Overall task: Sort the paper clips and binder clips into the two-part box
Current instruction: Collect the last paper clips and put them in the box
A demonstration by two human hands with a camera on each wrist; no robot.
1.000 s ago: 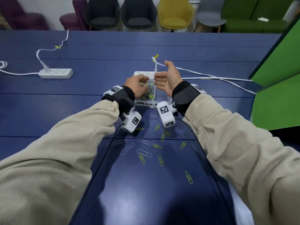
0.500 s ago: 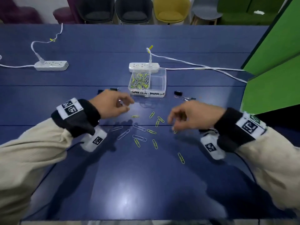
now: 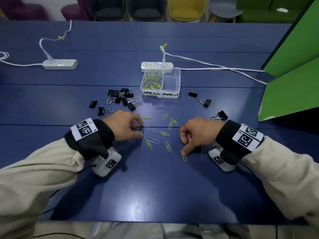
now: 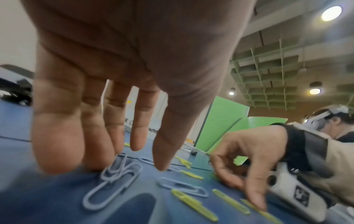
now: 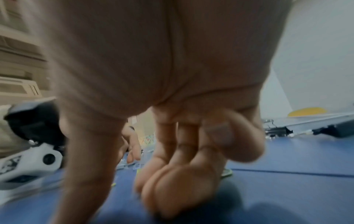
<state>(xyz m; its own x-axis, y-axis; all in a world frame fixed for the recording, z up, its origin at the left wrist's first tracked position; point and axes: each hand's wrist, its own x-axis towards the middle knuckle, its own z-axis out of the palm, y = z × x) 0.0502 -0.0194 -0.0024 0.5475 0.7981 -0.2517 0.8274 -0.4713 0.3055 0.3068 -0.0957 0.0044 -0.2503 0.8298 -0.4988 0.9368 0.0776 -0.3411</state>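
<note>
Head view, with both wrist views. The two-part box (image 3: 177,78) stands at centre frame on the blue worktop (image 3: 155,187), just in front of a white power strip (image 3: 156,66). Its left compartment, labelled for paper clips, already holds a heap of green and silver clips; its right compartment, labelled for binder clips, looks empty. I judge the task well short of halfway.

Loose paper clips (image 3: 151,129) lie scattered below the box, between my two hands. I count roughly ten on the worktop. No binder clip has been sorted: a cluster of black binder clips (image 3: 120,97) sits left of the box, and three more (image 3: 204,101) lie to its right, well apart from each other.

My left hand (image 3: 123,125) is at centre left, fingers reaching down with the tips on the worktop at a pair of overlapping silver clips (image 4: 114,174). The left wrist view shows the fingers fairly straight and touching, not yet pinching. My right hand (image 3: 196,133) is at centre right, most fingers curled under, with one finger extended and pressing the end of a green clip (image 3: 184,158) against the surface. It holds nothing I can see; the right wrist view is too blurred to add detail.

What is left: gather the remaining paper clips, then move every binder clip into the right compartment.
</note>
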